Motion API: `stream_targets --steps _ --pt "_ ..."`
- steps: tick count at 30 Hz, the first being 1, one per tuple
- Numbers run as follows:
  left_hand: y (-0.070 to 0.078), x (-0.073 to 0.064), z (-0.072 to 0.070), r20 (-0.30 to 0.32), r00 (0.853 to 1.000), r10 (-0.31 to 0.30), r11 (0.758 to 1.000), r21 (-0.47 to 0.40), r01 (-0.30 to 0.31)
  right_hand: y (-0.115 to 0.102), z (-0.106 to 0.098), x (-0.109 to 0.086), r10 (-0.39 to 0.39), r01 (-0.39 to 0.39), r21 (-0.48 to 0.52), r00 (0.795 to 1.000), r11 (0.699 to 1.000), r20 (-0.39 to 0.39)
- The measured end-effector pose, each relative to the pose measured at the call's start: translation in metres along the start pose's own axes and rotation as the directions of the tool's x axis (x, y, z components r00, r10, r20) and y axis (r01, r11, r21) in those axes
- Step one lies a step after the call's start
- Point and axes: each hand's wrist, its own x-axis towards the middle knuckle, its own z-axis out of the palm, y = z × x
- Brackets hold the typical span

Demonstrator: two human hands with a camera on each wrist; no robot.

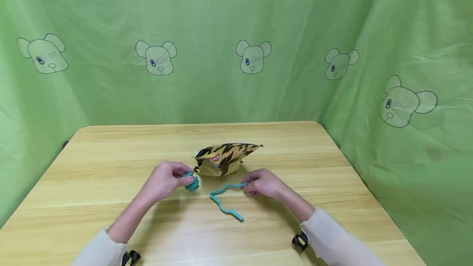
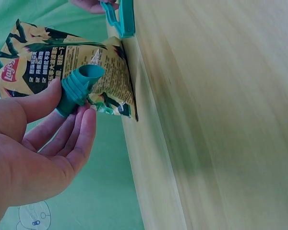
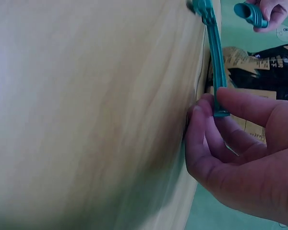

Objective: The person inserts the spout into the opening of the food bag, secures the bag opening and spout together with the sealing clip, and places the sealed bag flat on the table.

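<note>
A teal spout (image 2: 76,91) is pinched in the part-closed left grip (image 1: 167,180) and a teal strip (image 3: 216,57) by its end in the nearly closed right grip (image 1: 264,184), the bag (image 1: 225,161) just beyond and between, readying seemingly in hand, strip straightening probably called for next.

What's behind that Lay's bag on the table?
Behind the Lay's bag, the wooden tabletop runs back toward a green curtain. The patch directly behind the bag is covered, so I can't tell.

The bag (image 2: 48,64) bears a red "Lay's" logo (image 2: 10,70).
</note>
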Motion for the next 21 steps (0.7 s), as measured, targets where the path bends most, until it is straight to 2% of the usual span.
stream_targets --steps 3,6,9,15,21 --pt "-0.001 -0.001 -0.003 0.0 1.0 -0.01 1.0 0.002 0.01 0.001 -0.004 0.0 0.017 -0.018 -0.037 1.0 0.999 -0.027" --pt "-0.002 -0.001 -0.005 -0.003 1.0 -0.021 1.0 0.005 0.021 0.001 -0.008 0.001 0.034 -0.035 -0.027 0.999 0.999 -0.034" --pt "-0.004 -0.002 -0.007 -0.006 1.0 -0.025 1.0 0.005 0.025 0.001 -0.008 0.002 0.029 -0.03 -0.023 0.999 0.999 -0.03" --pt "-0.005 -0.002 -0.008 -0.003 1.0 -0.019 1.0 -0.009 0.019 0.001 -0.005 0.006 -0.012 0.006 -0.109 0.999 0.994 -0.051" --pt "-0.005 -0.002 -0.012 -0.008 0.999 -0.035 0.999 -0.005 0.035 -0.002 -0.005 0.006 0.02 -0.028 -0.11 0.997 0.994 -0.076"
